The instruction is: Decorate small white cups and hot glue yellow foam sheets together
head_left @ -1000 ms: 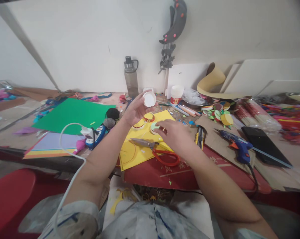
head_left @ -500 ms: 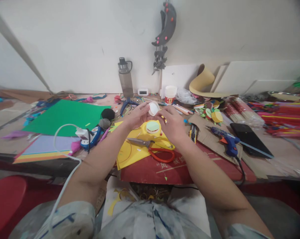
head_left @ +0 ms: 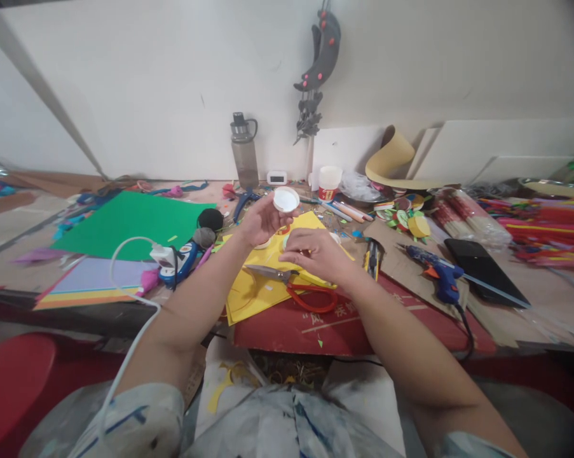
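My left hand (head_left: 264, 221) holds a small round white cap (head_left: 285, 200) between thumb and fingers, its hollow side toward me. Lower and to the right, my right hand (head_left: 315, 251) is over the yellow sheets (head_left: 243, 304) with its fingers curled together; what they hold, if anything, is hidden. It partly covers a pale round piece on the yellow paper. Just below it lie scissors with red handles (head_left: 315, 308) and grey blades, on the yellow sheets and the red board (head_left: 287, 336).
Green sheet (head_left: 134, 222), power strip (head_left: 179, 264) and white cable are at left. A bottle (head_left: 245, 156) and paper cup (head_left: 329, 184) stand behind. Utility knife (head_left: 372, 259), glue gun (head_left: 442, 277) and black phone (head_left: 482, 270) lie at right.
My right hand has come away from the white cap and moved down over the yellow paper. The cap in my left hand has risen slightly and tipped to show its inside.
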A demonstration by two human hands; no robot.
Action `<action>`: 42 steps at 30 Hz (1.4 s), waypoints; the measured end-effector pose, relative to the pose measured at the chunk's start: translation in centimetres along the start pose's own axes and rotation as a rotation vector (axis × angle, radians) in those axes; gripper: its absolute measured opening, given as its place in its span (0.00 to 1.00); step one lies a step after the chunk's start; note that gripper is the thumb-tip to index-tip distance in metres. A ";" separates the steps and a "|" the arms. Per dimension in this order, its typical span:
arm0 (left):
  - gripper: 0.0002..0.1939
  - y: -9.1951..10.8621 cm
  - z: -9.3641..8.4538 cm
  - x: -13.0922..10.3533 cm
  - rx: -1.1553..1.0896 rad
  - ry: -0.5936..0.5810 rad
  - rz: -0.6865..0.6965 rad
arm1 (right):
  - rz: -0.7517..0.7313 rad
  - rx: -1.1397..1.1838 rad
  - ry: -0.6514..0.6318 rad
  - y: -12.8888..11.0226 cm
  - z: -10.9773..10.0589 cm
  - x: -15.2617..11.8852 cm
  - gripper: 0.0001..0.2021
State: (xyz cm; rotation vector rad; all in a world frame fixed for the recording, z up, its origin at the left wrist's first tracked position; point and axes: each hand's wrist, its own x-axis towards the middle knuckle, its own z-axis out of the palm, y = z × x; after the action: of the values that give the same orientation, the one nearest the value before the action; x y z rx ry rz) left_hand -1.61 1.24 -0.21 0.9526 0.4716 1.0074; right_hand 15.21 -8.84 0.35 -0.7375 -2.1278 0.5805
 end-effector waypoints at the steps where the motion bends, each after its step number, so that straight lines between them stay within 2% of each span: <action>1: 0.23 0.0 0.1 -0.1 -0.004 -0.004 0.006 | 0.031 -0.018 0.095 0.2 0.1 0.0 0.18; 3: 0.23 -0.1 0.2 -0.2 0.000 -0.014 0.004 | 0.114 -0.063 0.333 0.7 0.1 0.0 0.09; 4: 0.22 -0.2 0.2 -0.3 0.004 -0.025 -0.002 | 0.162 -0.090 0.441 1.1 0.0 0.0 0.08; 6: 0.21 -0.4 0.2 -0.3 0.012 -0.064 -0.030 | 0.228 -0.142 0.572 1.9 -0.2 0.0 0.18; 9: 0.20 -0.8 0.2 -0.3 0.021 -0.112 -0.082 | 0.226 -0.173 0.527 2.7 -0.4 0.1 0.28; 12: 0.19 -1.2 0.0 -0.2 0.046 -0.128 -0.098 | 0.208 -0.164 0.452 3.1 -0.5 0.2 0.26; 17: 0.21 -1.7 0.1 -0.3 0.089 -0.153 -0.108 | 0.251 -0.099 0.482 3.1 -0.4 0.3 0.27; 21: 0.22 -1.5 -0.3 0.2 0.162 -0.092 -0.078 | 0.259 -0.019 0.527 3.1 -0.2 0.4 0.24; 23: 0.22 -1.2 -1.3 1.0 0.229 -0.006 -0.003 | 0.300 0.054 0.577 3.1 -0.3 0.6 0.24; 25: 0.18 -0.8 -2.7 1.8 0.339 0.195 0.159 | 0.332 0.126 0.620 3.1 -0.3 0.7 0.25; 28: 0.08 -0.4 -4.9 2.7 0.728 0.501 0.275 | 0.339 0.206 0.632 3.0 -0.2 0.8 0.25; 29: 0.06 -0.4 -5.4 2.8 0.886 0.543 0.272 | 0.336 0.225 0.626 2.9 -0.2 0.8 0.25; 31: 0.06 -0.5 -5.9 3.0 1.202 0.531 0.211 | 0.329 0.260 0.612 2.9 0.0 0.8 0.25; 35: 0.11 -1.0 -5.8 3.1 1.664 0.348 0.008 | 0.320 0.344 0.617 3.3 0.3 0.9 0.23; 37: 0.12 -1.2 -5.7 3.2 1.745 0.333 -0.029 | 0.317 0.380 0.605 3.6 0.4 0.9 0.23; 42: 0.11 -1.3 -5.6 3.4 1.745 0.369 -0.014 | 0.336 0.417 0.570 4.2 0.4 0.8 0.23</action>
State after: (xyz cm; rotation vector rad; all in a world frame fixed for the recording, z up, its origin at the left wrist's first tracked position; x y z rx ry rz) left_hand -3.37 6.41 -3.96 2.2532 1.7914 0.5619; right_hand 15.77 -5.29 -2.04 -0.8954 -1.3142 0.8428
